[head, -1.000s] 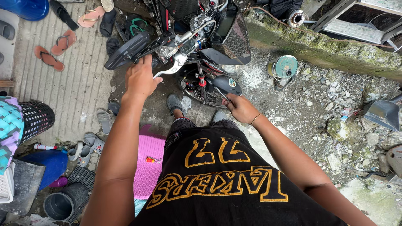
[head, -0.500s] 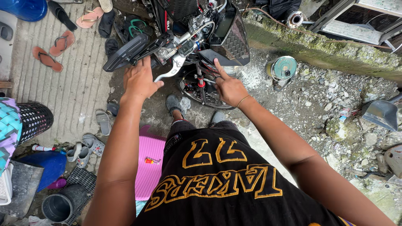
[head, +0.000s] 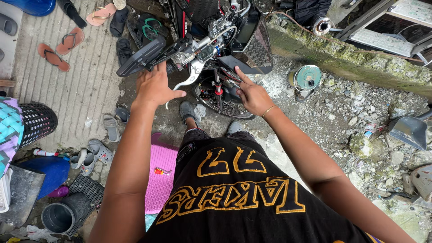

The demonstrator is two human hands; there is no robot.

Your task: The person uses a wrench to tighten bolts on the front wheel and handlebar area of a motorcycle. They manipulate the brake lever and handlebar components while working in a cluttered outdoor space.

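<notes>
I look down on a black motorcycle (head: pixel 252 45) seen from its front. My left hand (head: pixel 155 87) rests against the handlebar grip and black hand guard (head: pixel 141 56), thumb out toward the silver brake lever (head: pixel 191 76). My right hand (head: pixel 252 94) reaches in by the front fork (head: pixel 219 90) and wheel (head: pixel 216 105), fingers spread on the parts below the headlight cowl; a thin bracelet circles its wrist. Whether it grips anything is hidden.
Sandals and slippers (head: pixel 56 49) lie scattered on the ribbed concrete at the left. A pink mat (head: pixel 162 175) with a small orange object (head: pixel 162 171) is under me. A black mesh basket (head: pixel 38 121), a grey bucket (head: pixel 58 216), a round tin (head: pixel 306 76) and rubble surround me.
My right hand has risen from near my feet to the fork area under the headlight. My left hand stays at the handlebar.
</notes>
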